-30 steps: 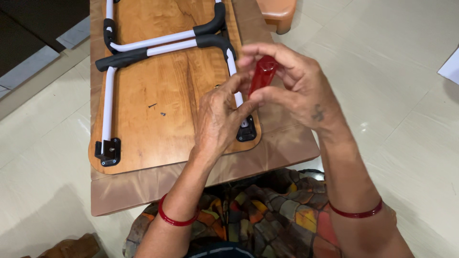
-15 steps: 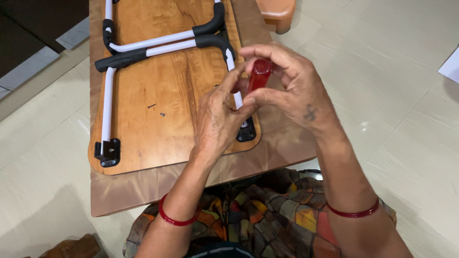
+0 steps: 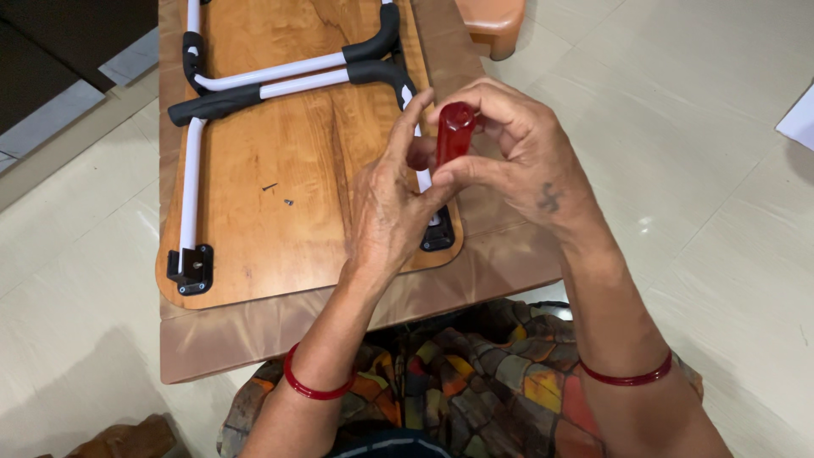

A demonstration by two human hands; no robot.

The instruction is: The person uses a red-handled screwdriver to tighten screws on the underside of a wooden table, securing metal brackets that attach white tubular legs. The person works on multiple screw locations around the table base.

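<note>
My right hand [image 3: 517, 153] holds the red handle [image 3: 454, 136] of a tool upright, fingers wrapped around its top. My left hand [image 3: 392, 212] reaches under it with fingers curled near the tool's lower end, which is hidden, at a black corner bracket [image 3: 438, 237]. Below lies an upside-down wooden folding table top [image 3: 280, 220] with white tube legs [image 3: 280, 76] folded flat and black grips [image 3: 212, 103].
The wooden top rests on a low brown table [image 3: 254, 335]. Another black bracket [image 3: 192, 269] sits at the near left corner. Two small screws [image 3: 278, 193] lie loose on the wood. An orange stool [image 3: 490, 19] stands at the far edge. Tiled floor surrounds everything.
Both hands stay over the right corner bracket. My right hand's fingers have shifted slightly on the red handle; the handle remains upright.
</note>
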